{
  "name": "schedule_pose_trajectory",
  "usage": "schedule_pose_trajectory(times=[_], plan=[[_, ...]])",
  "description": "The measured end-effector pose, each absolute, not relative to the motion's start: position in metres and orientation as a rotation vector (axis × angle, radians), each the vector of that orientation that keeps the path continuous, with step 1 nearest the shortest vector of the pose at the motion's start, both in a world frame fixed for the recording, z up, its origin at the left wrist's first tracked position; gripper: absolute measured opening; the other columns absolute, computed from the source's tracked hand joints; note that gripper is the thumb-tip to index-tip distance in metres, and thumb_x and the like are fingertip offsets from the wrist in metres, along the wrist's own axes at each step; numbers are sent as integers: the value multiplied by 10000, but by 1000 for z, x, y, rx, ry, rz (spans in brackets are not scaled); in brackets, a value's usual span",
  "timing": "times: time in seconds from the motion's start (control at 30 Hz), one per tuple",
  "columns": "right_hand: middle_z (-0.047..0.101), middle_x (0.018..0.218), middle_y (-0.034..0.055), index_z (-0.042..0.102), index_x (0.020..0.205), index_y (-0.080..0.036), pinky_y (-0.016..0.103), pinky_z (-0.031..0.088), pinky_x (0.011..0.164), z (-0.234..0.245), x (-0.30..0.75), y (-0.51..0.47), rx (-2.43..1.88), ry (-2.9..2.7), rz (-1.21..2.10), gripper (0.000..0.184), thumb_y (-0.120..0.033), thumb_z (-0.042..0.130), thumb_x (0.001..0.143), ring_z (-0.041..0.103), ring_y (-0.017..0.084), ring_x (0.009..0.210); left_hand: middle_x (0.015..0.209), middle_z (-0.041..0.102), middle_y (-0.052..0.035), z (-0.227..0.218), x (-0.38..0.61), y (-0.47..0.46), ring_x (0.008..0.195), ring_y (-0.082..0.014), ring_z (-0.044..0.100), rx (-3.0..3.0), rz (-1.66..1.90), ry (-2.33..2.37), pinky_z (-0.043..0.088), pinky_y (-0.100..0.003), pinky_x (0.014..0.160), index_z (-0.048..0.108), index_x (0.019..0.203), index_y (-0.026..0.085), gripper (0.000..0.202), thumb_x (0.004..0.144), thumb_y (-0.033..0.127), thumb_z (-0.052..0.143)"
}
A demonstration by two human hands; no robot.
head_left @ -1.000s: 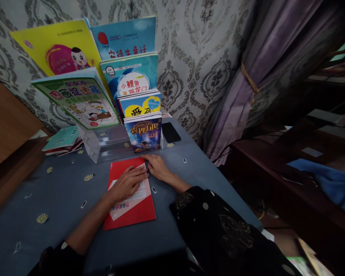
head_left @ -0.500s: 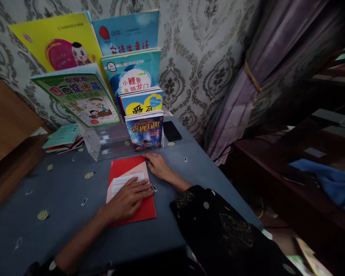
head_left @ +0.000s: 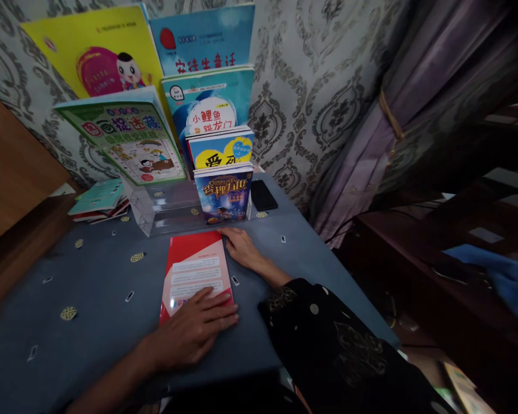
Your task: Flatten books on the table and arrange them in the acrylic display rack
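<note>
A red book (head_left: pixel 196 260) with a pale pink panel and white text boxes lies flat on the table, its print upside down from where I sit. My left hand (head_left: pixel 194 328) rests palm down across its lower edge, fingers stretched out. At the upper right corner of the book, my right hand (head_left: pixel 244 250) lies flat with its fingertips touching the edge. Behind the book stands a clear rack (head_left: pixel 155 221) with children's books. Closest on it is a dark blue book (head_left: pixel 224 195), beside a green puzzle book (head_left: pixel 129 141).
A black phone (head_left: pixel 263 195) lies right of the rack. Thin books (head_left: pixel 99 198) are stacked at its left. Patterned wallpaper (head_left: pixel 304 86) rises behind the table (head_left: pixel 99 287). A tied purple curtain (head_left: pixel 358 172) hangs at the right, near a dark red cabinet (head_left: pixel 397 241).
My left hand has slid down the red book toward me, uncovering more of its text boxes. The right hand stays at the corner. The whole view has shifted slightly.
</note>
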State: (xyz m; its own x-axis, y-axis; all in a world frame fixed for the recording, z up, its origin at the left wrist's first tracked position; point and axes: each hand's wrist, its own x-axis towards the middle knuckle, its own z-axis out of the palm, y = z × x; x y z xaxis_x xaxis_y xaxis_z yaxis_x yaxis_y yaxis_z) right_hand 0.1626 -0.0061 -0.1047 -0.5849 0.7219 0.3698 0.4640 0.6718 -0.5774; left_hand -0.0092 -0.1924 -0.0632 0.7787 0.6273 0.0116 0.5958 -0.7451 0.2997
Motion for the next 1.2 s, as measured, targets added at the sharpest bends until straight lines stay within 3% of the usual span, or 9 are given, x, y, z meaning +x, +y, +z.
schedule_pose_trajectory(times=[0.17, 0.43, 0.87, 1.2], plan=[[649, 1303, 110, 589, 1312, -185, 443, 415, 1063, -106, 163, -5, -923, -2301, 578, 553, 6, 444, 814, 568, 236, 1234, 1530, 447, 5, -62, -8, -194, 1444, -193, 367, 2644, 184, 981, 236, -522, 1221, 293, 1530, 311, 536, 1016, 200, 402], [660, 1283, 102, 588, 1319, -201, 454, 420, 1062, -110, 163, -4, -905, -2292, 545, 574, 10, 442, 806, 575, 236, 1224, 1609, 293, -24, -65, -9, -178, 1490, -185, 257, 2592, 111, 1094, 199, -477, 1236, 122, 1574, 305, 580, 1049, 425, 338], [665, 1265, 96, 591, 1316, -211, 441, 422, 1060, -110, 164, -5, -901, -2287, 545, 572, 18, 447, 812, 579, 227, 1213, 1628, 236, -70, -86, -31, -102, 1514, -180, 161, 2555, 239, 1508, 177, -409, 1239, 204, 1571, 227, 621, 1036, 542, 209], [664, 1280, 88, 594, 1314, -209, 455, 424, 1059, -105, 164, -7, -930, -2304, 561, 564, 4, 425, 821, 575, 237, 1223, 1591, 311, -162, -97, -80, -91, 1493, -264, 243, 2392, 307, 1908, 211, -496, 1213, 330, 1517, 114, 635, 1027, 509, 248]])
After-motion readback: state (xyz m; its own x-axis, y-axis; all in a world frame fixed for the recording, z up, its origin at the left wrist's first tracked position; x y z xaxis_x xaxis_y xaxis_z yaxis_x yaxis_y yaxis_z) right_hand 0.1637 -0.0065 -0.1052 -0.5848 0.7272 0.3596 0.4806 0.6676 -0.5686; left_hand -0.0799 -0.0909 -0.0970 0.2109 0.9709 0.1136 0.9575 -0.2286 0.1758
